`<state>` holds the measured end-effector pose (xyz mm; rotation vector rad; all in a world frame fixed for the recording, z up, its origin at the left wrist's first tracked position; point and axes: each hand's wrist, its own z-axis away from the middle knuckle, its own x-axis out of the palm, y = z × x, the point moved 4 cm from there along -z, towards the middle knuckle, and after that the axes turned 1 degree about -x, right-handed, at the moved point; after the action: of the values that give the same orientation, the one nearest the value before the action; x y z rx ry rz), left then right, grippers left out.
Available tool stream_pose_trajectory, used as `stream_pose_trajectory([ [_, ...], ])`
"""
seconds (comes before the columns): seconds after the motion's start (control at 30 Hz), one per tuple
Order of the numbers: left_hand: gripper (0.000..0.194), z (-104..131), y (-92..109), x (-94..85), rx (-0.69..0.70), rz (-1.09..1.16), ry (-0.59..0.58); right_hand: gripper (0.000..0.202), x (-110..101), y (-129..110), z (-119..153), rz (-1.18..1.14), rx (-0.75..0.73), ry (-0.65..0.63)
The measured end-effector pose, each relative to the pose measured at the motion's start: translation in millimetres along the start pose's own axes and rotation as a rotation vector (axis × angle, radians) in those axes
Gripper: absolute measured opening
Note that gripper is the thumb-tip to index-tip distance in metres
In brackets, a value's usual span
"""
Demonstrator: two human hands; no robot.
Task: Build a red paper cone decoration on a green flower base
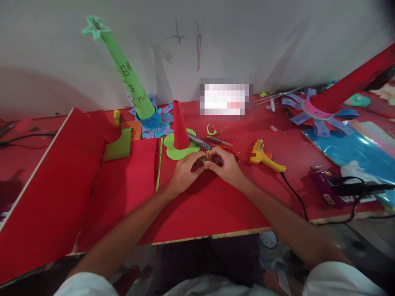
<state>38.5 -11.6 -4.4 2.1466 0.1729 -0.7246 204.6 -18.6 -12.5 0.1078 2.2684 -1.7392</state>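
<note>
While a red tabletop [296,144] stretched along the pale wall, a large red board [58,185] slanted across its left side. Near the wall, a lettered green tube [128,78] with a star-shaped top rose from a blue collar with paper strips around it; at the far right, a red tube [348,84] had a pink collar and similar strips. Below that one lay a shiny blue sheet [342,144]. Just beyond the person's left hand, a red cone [180,127] stood upright on a green flower-shaped base [173,153]. The left hand [187,169] and the right hand [226,165] met over the table, thumbs and fingers curled inward and pinching together. A yellow glue gun [266,157] lay to the right of them, its black cord trailing toward the table's front edge. Scissors [200,141] lay just behind the hands, blades toward the cone. Smallest was a yellow-green piece [204,159] between the two hands' fingertips, mostly hidden, its shape too small to tell.
</note>
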Motion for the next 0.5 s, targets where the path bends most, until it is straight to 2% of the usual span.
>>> stream_pose_trajectory([
  [0.3,0.025,3.4,-5.0,3.3,0.01,0.031,-0.013,0.02,0.9,-2.4,0.7,0.08,-0.035,-0.033],
  [0.5,0.028,1.2,-7.4,3.2,-0.03,0.069,-0.001,0.023,1.6,1.5,-0.1,0.035,-0.004,-0.06],
])
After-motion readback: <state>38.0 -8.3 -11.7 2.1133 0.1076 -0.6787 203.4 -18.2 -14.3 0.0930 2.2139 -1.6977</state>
